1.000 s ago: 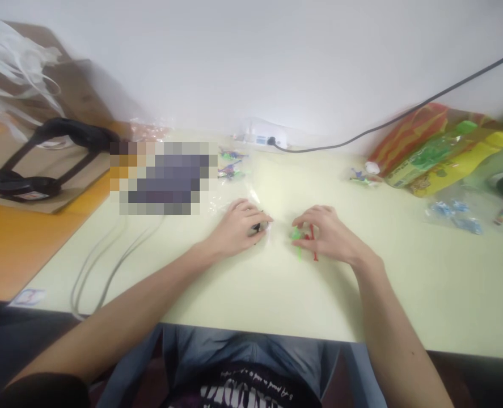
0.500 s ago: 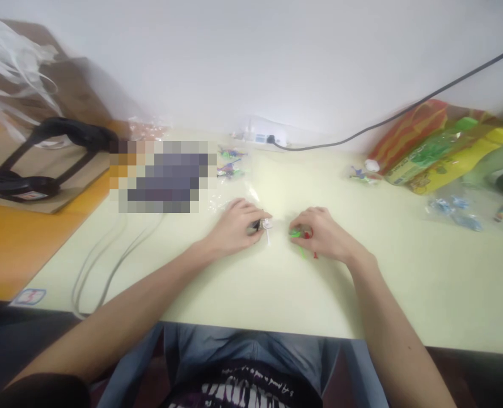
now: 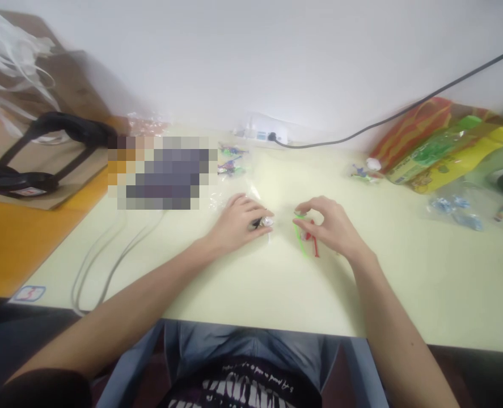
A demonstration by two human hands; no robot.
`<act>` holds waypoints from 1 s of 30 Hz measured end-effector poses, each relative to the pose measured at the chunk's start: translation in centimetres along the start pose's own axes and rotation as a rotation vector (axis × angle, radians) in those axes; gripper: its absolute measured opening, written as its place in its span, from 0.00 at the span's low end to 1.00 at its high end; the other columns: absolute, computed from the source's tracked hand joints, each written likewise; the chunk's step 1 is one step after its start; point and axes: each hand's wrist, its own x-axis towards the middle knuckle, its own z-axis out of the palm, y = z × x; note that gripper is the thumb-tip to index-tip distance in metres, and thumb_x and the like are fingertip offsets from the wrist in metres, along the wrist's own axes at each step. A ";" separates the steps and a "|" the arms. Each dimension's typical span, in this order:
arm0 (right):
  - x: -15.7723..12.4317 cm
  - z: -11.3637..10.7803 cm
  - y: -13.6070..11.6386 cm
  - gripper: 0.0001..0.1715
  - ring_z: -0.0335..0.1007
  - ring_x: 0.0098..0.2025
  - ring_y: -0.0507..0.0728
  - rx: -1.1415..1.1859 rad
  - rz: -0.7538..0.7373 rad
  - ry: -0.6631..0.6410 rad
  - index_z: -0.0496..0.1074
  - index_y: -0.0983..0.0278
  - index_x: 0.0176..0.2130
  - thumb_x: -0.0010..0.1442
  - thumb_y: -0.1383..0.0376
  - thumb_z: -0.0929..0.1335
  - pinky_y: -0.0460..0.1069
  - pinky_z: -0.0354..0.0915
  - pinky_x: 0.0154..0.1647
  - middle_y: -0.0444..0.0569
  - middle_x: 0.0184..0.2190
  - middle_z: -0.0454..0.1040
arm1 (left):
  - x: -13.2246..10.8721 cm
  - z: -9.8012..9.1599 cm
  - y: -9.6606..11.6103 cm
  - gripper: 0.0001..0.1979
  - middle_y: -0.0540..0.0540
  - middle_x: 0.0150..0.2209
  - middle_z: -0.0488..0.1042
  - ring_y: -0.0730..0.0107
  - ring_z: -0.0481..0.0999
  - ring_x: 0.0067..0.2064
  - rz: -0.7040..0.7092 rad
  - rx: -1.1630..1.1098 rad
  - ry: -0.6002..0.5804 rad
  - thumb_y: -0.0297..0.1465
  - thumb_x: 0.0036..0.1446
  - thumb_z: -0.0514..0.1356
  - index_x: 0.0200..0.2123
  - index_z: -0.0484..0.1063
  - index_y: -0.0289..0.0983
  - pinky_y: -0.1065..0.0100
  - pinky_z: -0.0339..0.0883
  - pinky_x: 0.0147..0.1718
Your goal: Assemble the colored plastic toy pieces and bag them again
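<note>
My left hand [image 3: 237, 225] rests on the pale table, its thumb and fingers closed around a small white piece [image 3: 267, 221] with a black part [image 3: 256, 223] beside it. A thin white stem points down from the white piece. Across a short gap, my right hand [image 3: 328, 228] has its thumb and forefinger tips at the top of a thin bright green plastic piece [image 3: 301, 241], in a loose pinch. Under the right thumb is a red plastic piece [image 3: 316, 247], partly covered by the hand. The exact shapes of these small parts are blurred.
Bags of coloured parts [image 3: 231, 165] lie behind my left hand, near a pixelated dark object [image 3: 168, 173] with cables. A power strip [image 3: 268, 133] sits by the wall. At right are more parts [image 3: 365, 173], a green-capped bottle [image 3: 438, 148], a yellow package [image 3: 461, 161] and blue packets [image 3: 455, 211].
My right thumb and forefinger have spread wider and the hand has shifted slightly, showing more of the green and red pieces. My left hand stays closed on the white piece.
</note>
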 end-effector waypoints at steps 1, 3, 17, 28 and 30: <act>0.0 0.0 0.1 0.10 0.74 0.42 0.61 0.002 0.002 0.000 0.76 0.58 0.41 0.63 0.56 0.72 0.58 0.64 0.49 0.47 0.38 0.79 | 0.0 0.1 0.0 0.12 0.46 0.45 0.80 0.59 0.75 0.51 -0.005 0.001 0.008 0.40 0.64 0.63 0.47 0.79 0.44 0.49 0.52 0.64; 0.0 0.1 0.1 0.09 0.74 0.43 0.62 0.008 0.008 -0.003 0.76 0.58 0.41 0.63 0.56 0.72 0.58 0.65 0.49 0.48 0.39 0.79 | 0.0 0.2 -0.2 0.11 0.47 0.44 0.81 0.60 0.75 0.50 -0.006 0.007 0.008 0.39 0.65 0.61 0.46 0.79 0.44 0.49 0.51 0.65; -0.2 -0.1 -0.7 0.20 0.77 0.46 0.63 0.279 0.128 -0.040 0.74 0.59 0.45 0.59 0.50 0.74 0.55 0.73 0.39 0.51 0.44 0.79 | -0.1 -0.9 0.3 0.18 0.43 0.52 0.76 0.59 0.72 0.55 0.105 -0.009 0.019 0.37 0.66 0.61 0.58 0.72 0.43 0.49 0.52 0.65; -0.3 0.7 -3.4 0.24 0.77 0.43 0.58 0.470 0.083 -0.287 0.69 0.59 0.47 0.55 0.55 0.77 0.51 0.69 0.39 0.48 0.42 0.79 | -0.1 -0.1 1.4 0.14 0.45 0.48 0.76 0.60 0.71 0.51 0.365 -0.046 0.077 0.32 0.65 0.63 0.53 0.76 0.49 0.49 0.61 0.59; -0.2 0.6 -3.4 0.24 0.77 0.43 0.58 0.493 0.066 -0.315 0.70 0.59 0.47 0.55 0.54 0.77 0.51 0.69 0.42 0.47 0.42 0.79 | 0.0 -0.2 1.5 0.11 0.45 0.47 0.77 0.60 0.71 0.50 0.368 -0.059 0.080 0.33 0.64 0.65 0.50 0.77 0.48 0.49 0.62 0.59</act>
